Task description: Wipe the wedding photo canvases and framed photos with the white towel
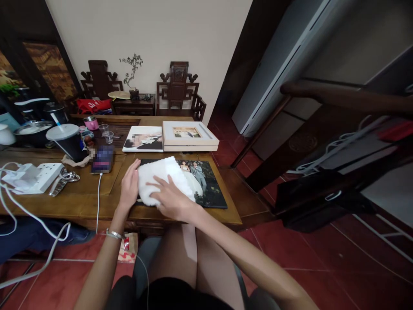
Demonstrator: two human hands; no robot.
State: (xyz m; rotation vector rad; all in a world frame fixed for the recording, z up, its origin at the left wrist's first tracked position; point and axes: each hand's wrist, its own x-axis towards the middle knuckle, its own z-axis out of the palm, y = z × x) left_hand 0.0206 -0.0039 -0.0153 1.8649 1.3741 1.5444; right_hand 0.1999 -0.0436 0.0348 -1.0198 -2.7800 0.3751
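Note:
A white fluffy cloth [165, 168] lies spread over the left part of a dark wedding photo panel [213, 185] on the wooden table. My right hand [172, 199] rests on the cloth, palm down with its fingers spread. At the panel's left edge, my left hand [129, 184] stands with its fingers stretched out together, against the edge and beside the cloth. The couple printed on the panel shows to the right of the cloth. What lies under the cloth is hidden.
Behind the panel sit a white-edged photo panel [142, 138] and a pale framed box [206, 137]. To the left are a phone [102, 160] on a cable, a lidded dark cup [69, 144], nail clippers [63, 183] and a white power strip [45, 176]. A wooden chair [271, 146] stands at right.

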